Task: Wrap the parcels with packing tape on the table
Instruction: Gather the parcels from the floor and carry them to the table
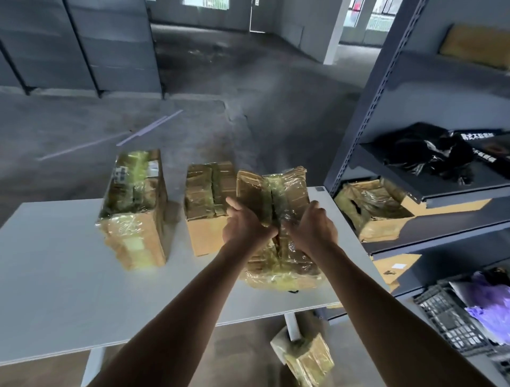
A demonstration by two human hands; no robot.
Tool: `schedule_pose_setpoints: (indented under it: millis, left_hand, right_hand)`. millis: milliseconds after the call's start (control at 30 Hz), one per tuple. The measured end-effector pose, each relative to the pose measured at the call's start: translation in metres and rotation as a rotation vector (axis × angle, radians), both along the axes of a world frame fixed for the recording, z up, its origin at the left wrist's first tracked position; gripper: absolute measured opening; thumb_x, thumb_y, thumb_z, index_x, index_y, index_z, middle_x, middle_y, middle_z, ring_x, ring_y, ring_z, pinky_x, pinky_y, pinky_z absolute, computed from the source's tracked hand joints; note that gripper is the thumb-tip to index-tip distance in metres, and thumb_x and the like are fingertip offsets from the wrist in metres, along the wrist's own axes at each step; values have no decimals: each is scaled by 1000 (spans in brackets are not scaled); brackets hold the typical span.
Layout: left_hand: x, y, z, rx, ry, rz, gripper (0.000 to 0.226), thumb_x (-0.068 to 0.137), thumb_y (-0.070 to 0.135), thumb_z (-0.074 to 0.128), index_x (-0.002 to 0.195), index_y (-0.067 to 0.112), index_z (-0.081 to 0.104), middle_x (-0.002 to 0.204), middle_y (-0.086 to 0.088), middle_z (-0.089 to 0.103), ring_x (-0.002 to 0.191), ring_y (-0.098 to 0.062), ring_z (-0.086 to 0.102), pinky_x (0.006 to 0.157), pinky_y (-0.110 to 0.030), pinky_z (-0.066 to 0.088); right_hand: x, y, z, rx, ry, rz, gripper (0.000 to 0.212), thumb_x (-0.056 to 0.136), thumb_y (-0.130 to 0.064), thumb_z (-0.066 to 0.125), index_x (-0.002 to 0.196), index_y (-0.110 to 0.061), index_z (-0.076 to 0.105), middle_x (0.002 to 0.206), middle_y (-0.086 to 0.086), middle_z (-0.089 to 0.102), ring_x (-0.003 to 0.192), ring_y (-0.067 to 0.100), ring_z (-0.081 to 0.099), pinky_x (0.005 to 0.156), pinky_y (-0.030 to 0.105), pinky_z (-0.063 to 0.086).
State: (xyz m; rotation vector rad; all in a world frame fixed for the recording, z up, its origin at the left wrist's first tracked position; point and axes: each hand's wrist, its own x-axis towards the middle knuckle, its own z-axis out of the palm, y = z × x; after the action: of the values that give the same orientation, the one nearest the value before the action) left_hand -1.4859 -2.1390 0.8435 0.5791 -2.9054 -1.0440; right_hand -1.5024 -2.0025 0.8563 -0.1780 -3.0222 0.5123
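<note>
My left hand (244,229) and right hand (311,229) both grasp the tape-wrapped cardboard parcel (287,190) along its middle seam. My fingers seem curled into it, but the tips are hidden. It stands at the right end of the white table (55,262), just beside a smaller taped box (207,199).

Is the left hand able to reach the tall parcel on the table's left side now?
Probably yes, once freed: the left hand holds the right parcel, but bare table lies before the tall parcel.

grey concrete floor (248,83) | grey metal shelving (364,118) at right | bright windows (204,2) far back
</note>
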Motion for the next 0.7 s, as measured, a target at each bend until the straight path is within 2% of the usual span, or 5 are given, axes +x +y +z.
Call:
schedule_pose_setpoints:
  millis: [267, 433, 500, 600, 700]
  left_hand:
    - [-98, -11, 2, 31, 0, -120, 110, 72, 43, 80, 146, 2, 10, 139, -19, 43, 122, -34, 50, 94, -48, 49]
    - [-168, -19, -9, -142, 15, -130, 95, 79, 18, 74, 148, 6, 11, 122, -15, 56, 106, -29, 59, 71, -32, 46]
    - [-192, -19, -16, -172, -7, -144, 90, 81, 12, 71, 149, 7, 11, 120, -15, 55, 106, -30, 58, 77, -35, 50]
    - [-217, -19, -31, -218, -79, -172, 62, 83, 1, 65, 135, 4, 33, 125, -19, 52, 107, -33, 58, 84, -43, 54]
    - [-224, -16, -48, -310, -167, -230, 42, 83, -6, 58, 123, 3, 46, 122, -21, 54, 106, -33, 58, 80, -36, 53]
  right_hand:
    - [-108, 10, -6, -42, -1, 31, 70, 82, -55, 63, 126, -6, 39, 119, 14, 58, 105, 34, 59, 75, 36, 45]
    - [-181, 9, -30, -115, -63, 96, 74, 79, -57, 66, 126, -6, 40, 118, 13, 59, 105, 33, 60, 74, 35, 43]
    - [-207, 8, -43, -159, -100, 129, 74, 79, -57, 66, 127, -6, 41, 115, 12, 59, 105, 32, 60, 72, 32, 41]
    - [-236, 3, -64, -189, -153, 175, 80, 81, -55, 65, 135, -5, 34, 117, 15, 61, 106, 33, 61, 78, 36, 49]
    - [-247, -3, -88, -146, -277, 195, 81, 85, -56, 61, 136, -2, 28, 121, 17, 60, 109, 34, 60, 83, 38, 50]
